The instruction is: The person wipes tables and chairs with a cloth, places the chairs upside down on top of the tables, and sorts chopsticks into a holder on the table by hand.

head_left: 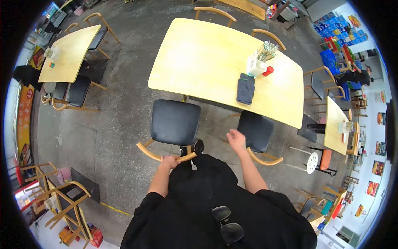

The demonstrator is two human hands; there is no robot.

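Observation:
My left hand (169, 162) is closed around the curved wooden backrest of a chair (176, 121) with a black seat. That chair stands at the near side of a light wooden table (199, 54). My right hand (236, 140) is in the air beside a second black-seated chair (256, 130), its fingers loosely bent with nothing visible in them. On the table lies a folded dark grey cloth (246, 88). Behind it stand a white holder (256, 65) with small flowers and a red bottle (268, 71).
Two wooden chairs stand along the table's far side. Another table (70, 52) with chairs is at the upper left, with a person in black beside it. A white stool (311, 162) and an orange-seated chair (325, 159) are to the right. Chairs are stacked at the lower left.

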